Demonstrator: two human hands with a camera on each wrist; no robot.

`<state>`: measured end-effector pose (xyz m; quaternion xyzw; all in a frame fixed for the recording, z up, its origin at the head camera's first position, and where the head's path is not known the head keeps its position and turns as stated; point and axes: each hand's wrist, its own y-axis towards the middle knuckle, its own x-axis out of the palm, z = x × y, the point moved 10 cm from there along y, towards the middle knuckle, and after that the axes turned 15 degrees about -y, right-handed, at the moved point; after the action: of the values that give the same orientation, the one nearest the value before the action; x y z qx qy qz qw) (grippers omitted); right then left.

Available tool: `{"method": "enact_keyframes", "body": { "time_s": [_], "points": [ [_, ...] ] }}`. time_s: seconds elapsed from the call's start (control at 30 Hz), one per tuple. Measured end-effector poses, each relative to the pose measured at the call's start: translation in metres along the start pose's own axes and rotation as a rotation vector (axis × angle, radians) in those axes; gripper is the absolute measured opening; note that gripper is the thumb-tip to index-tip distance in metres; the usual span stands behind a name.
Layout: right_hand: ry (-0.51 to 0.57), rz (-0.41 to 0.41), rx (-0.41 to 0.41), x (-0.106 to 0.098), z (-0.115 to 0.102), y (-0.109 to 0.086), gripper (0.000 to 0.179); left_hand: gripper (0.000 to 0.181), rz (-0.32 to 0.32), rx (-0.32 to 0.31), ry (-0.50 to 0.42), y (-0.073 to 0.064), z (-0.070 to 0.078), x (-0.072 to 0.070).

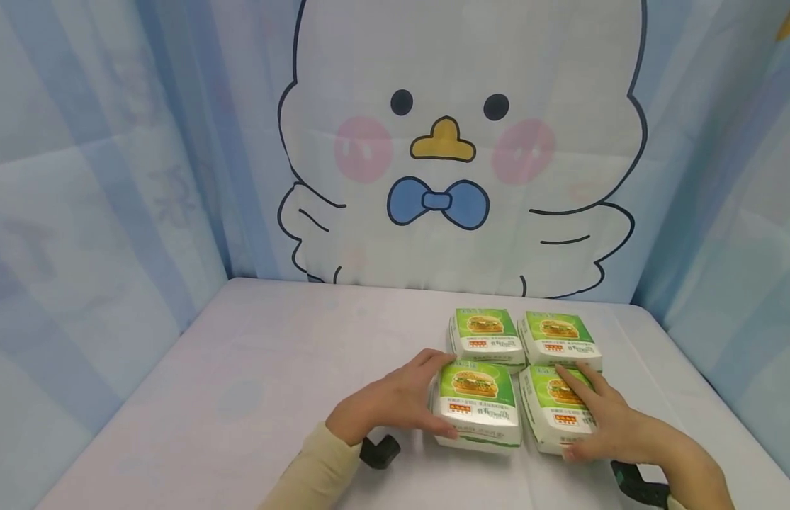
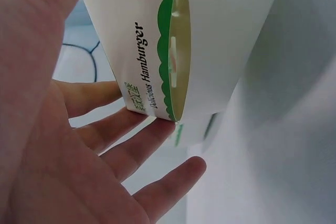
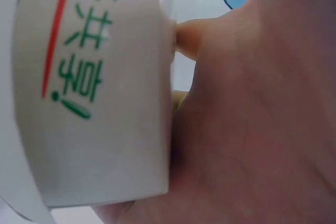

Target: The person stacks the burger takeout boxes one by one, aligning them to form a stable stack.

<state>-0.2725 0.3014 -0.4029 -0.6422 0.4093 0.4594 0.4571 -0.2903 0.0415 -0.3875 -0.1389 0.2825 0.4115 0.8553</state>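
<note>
Front-left burger box [image 1: 477,407] and front-right burger box [image 1: 548,407] form the near row on the desk [image 1: 241,397]; rear-left burger box [image 1: 487,336] and rear-right burger box [image 1: 560,341] stand just behind; left grip [image 1: 404,397] spans the front-left burger box widely, thumb at the near side, fingertips at the far corner; right grip [image 1: 614,425] holds the front-right burger box, thumb near, fingers over its top; the right wrist view is close and blurred, so I cannot tell how hard it squeezes.

Handling, my estimate: light folded card, stiff at corners, easily dented mid-wall, slightly slippery; I would take hold low on opposite walls, sparing the top.

Left wrist view gives me a scalloped green edge [image 2: 165,51] beside a gap, and "Delicious Hamburger" lettering [image 2: 144,66]; head view hides that side; right wrist view adds green characters [image 3: 79,77]; only head view shows all four together.
</note>
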Motion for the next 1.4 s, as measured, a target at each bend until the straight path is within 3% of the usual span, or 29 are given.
{"method": "enact_keyframes", "body": {
  "time_s": [0.3,0.67,0.87,1.4],
  "points": [
    [0.016,0.038,-0.041,-0.007,-0.008,-0.001,0.111,0.109,0.07,0.039,-0.029,-0.01,0.006,-0.027],
    [0.018,0.112,-0.085,-0.012,-0.009,-0.008,0.108,0.109,0.093,0.021,-0.026,-0.014,0.003,-0.034],
    [0.006,0.124,-0.084,-0.015,-0.011,-0.006,0.107,0.11,0.112,-0.003,-0.016,-0.021,-0.004,-0.042],
    [0.004,0.093,-0.065,-0.012,-0.007,-0.003,0.107,0.109,0.231,-0.055,-0.011,-0.052,-0.027,-0.082]
  ]
}}
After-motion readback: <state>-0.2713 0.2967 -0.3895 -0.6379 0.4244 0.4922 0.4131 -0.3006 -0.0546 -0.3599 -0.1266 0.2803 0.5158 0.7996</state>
